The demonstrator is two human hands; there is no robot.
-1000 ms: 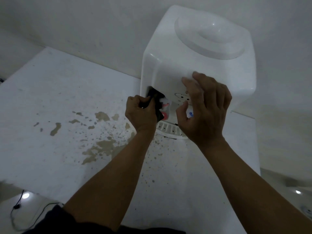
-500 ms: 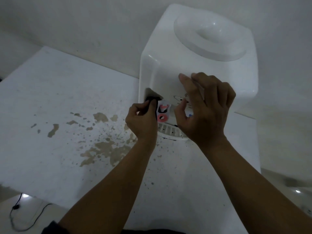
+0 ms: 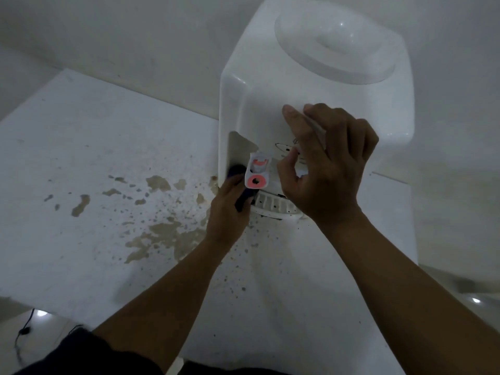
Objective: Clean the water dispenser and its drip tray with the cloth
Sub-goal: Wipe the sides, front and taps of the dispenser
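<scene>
The left hand grips a dark cloth and presses it into the recess at the lower left of the water dispenser, just beside the red tap. The right hand rests on the front panel with fingers spread and loosely bent, holding nothing and steadying the body. The dispenser stands on the white worktop against the wall; the drip tray projects at its foot, below the taps and partly hidden by both hands. In my judgement the recess wall is the step in hand: the cloth should follow the corner around the tap with firm, short strokes, the bracing hand kept on so the unit does not slide. Dark specks on the tray grille suggest it is not yet wiped. An oval mark shows on the panel beside the right thumb; its writing is too small to read. Brown stains mark the worktop to the left.
</scene>
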